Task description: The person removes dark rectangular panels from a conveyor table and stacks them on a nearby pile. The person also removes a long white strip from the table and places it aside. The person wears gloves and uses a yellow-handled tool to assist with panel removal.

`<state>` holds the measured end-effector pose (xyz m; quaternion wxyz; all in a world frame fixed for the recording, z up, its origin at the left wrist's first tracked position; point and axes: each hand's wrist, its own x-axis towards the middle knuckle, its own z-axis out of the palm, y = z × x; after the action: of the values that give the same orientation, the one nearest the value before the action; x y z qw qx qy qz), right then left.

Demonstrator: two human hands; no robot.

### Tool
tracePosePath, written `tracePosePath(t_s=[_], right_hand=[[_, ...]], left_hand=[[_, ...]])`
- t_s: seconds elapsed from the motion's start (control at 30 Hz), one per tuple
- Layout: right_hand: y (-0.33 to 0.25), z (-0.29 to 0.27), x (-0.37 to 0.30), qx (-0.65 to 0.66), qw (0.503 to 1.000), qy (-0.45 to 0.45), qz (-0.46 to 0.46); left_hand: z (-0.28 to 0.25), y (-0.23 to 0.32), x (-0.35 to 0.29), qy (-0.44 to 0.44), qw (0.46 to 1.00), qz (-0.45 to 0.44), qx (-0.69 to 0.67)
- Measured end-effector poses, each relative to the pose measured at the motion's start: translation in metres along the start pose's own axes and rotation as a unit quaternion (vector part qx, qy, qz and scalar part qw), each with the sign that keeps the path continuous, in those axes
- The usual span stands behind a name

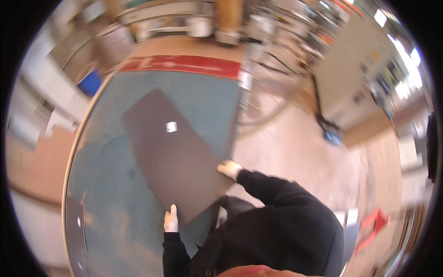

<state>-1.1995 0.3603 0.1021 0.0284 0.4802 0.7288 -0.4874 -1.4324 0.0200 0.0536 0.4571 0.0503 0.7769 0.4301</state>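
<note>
A flat dark brown panel (177,159), long and with rounded far corners, lies aslant over the teal tabletop (108,175); I cannot tell whether its whole underside touches. On its far half sits a small white label (171,126). My left hand (171,219), in a pale glove, grips the near left edge with the thumb up. Closed on the right edge near the close corner is my right hand (229,169), also gloved; its fingers under the panel are hidden.
A red strip (180,66) crosses the table's far end. Another dark panel (75,228) lies at the near left. A blue bin (90,83) stands left of the table. To the right are a large grey cabinet (348,74) and a red metal piece (373,226); hoses (277,69) trail behind.
</note>
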Motion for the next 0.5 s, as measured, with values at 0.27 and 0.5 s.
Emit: tracePosePath(t_s=[0.27, 0.5], right_hand=[[0.030, -0.112, -0.252, -0.120, 0.972, 0.199, -0.029], [0.172, -0.130, -0.410, -0.031, 0.959, 0.267, 0.086]], left_hand=[[0.169, -0.062, -0.151, -0.403, 0.807, -0.162, -0.400], [0.274, -0.117, -0.215, -0.422, 0.854, -0.270, -0.138]])
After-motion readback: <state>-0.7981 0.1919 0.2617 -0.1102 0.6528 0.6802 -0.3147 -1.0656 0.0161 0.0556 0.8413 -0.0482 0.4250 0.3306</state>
